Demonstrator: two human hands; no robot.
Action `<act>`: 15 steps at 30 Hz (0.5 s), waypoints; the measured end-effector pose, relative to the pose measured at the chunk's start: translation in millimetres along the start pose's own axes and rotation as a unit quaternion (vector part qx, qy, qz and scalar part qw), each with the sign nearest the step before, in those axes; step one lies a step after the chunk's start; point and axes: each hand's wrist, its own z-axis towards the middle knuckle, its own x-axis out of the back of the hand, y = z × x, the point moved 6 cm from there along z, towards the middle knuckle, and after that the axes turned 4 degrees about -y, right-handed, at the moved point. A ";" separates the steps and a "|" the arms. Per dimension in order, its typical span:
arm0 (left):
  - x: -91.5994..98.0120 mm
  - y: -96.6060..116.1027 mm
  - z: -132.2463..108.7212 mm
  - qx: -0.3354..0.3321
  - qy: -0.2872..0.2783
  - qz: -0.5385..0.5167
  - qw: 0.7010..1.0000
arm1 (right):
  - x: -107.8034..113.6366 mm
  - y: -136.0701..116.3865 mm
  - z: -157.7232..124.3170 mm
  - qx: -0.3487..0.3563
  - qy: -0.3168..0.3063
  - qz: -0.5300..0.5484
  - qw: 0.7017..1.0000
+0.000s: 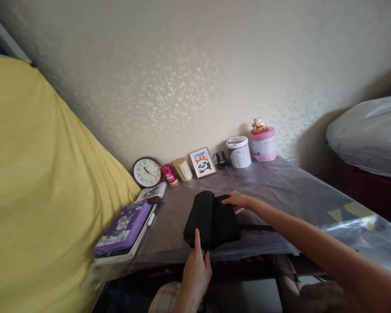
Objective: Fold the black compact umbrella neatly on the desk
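A black, partly rolled fabric item (199, 217) lies near the front edge of the table, a flat flap on its right side and a black strap running off to the right under my right forearm. I cannot tell its exact kind. My left hand (197, 267) grips its near end, index finger stretched along the rolled part and thumb at the right; a small round ring shows between them. At the far right corner of the flap, my right hand (236, 201) holds the edge between thumb and fingers.
Along the wall stand a clock (147, 172), a pink can (169, 174), a yellow can (183, 169), a framed panda picture (203, 163) and two tubs. A purple case (124, 226) lies on books at left, beside a yellow cloth (52, 174). Plastic film covers the table (280, 187).
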 end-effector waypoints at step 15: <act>-1.8 -5.5 4.2 -0.010 -0.007 -0.019 1.000 | -29.2 -54.1 17.5 0.099 0.040 0.118 0.987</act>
